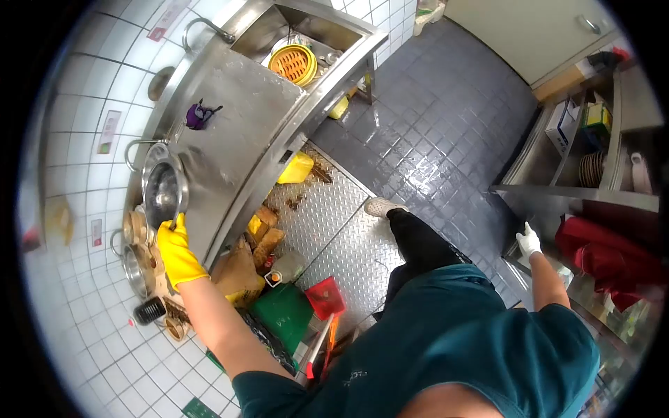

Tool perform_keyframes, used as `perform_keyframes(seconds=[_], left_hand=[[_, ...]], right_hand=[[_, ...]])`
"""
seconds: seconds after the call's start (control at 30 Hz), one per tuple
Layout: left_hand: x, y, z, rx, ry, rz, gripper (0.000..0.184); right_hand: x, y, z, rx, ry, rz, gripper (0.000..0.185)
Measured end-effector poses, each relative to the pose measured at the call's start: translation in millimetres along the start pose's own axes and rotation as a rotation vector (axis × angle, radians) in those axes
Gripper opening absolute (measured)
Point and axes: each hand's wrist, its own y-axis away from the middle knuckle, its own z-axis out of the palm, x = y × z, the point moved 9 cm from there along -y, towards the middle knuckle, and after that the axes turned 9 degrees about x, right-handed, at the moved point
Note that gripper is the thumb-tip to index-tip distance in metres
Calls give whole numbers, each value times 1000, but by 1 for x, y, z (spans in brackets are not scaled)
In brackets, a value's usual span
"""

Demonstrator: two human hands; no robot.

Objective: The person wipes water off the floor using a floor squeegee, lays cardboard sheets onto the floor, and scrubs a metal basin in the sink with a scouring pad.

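My left hand, in a yellow rubber glove, has its fingers closed at the near rim of a shiny steel bowl. The bowl is tilted near the tiled wall, at the back edge of the steel counter. Part of another metal rim shows behind it. My right hand, in a white glove, is stretched out to the right beside a low steel cabinet. Its fingers are apart and it holds nothing visible. A crumpled purple cloth lies on the counter.
A sink holds an orange-yellow strainer basket. Below the counter are cardboard, a green board and a red dustpan. Metal floor plates meet wet dark tiles. Shelves with plates and a red cloth stand right.
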Motion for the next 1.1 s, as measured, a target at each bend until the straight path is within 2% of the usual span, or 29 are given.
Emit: perform_keyframes(seconds=[0.07, 0.1, 0.13, 0.17, 0.2, 0.27, 0.3, 0.4, 0.47, 0.53, 0.57, 0.67, 0.8, 1.0, 1.03, 1.07, 1.1], left_hand=[[-47, 13, 52, -71, 1381, -409, 16], [-31, 38, 50, -50, 1147, -313, 13], [-8, 75, 57, -55, 1177, -385, 13], [14, 112, 65, -56, 1208, -459, 14], [40, 153, 82, -87, 1500, -712, 18], [129, 238, 76, -179, 1504, -818, 26], [151, 268, 88, -266, 1509, -800, 30], [163, 334, 153, -441, 1375, -821, 39], [217, 379, 162, -520, 1385, -757, 40], [214, 418, 232, -624, 1381, -1083, 44], [234, 432, 242, -623, 1404, -1057, 46], [313, 482, 264, -666, 1450, -1034, 52], [411, 535, 301, -735, 1322, -988, 55], [544, 589, 404, -899, 1327, -1216, 55], [572, 590, 421, -960, 1393, -1200, 52], [590, 588, 442, -932, 1369, -1232, 48], [614, 580, 458, -903, 1344, -1266, 45]], right_hand=[[60, 7, 16, -15, -16, 17, 76], [81, 20, 20, -32, -118, 91, 76], [122, 12, 38, -44, -106, 90, 76], [125, 30, 30, -47, -53, 69, 76], [126, 45, 22, -47, -1, 47, 77], [137, 58, 24, -55, -66, 13, 76], [146, 68, 26, -60, -99, 3, 76], [160, 86, 27, -102, -110, 66, 75], [182, 82, 43, -55, -155, 40, 75], [194, 80, 48, -69, -173, 32, 75], [199, 78, 51, -65, -182, 42, 75], [158, 88, 13, -105, -192, 43, 74], [100, 69, -14, -120, -319, -91, 71], [80, 5, -33, -185, -400, -77, 67], [75, -3, -48, -206, -390, -66, 71], [81, -15, -50, -162, -338, -103, 72], [71, -20, -68, -234, -383, 13, 72]])
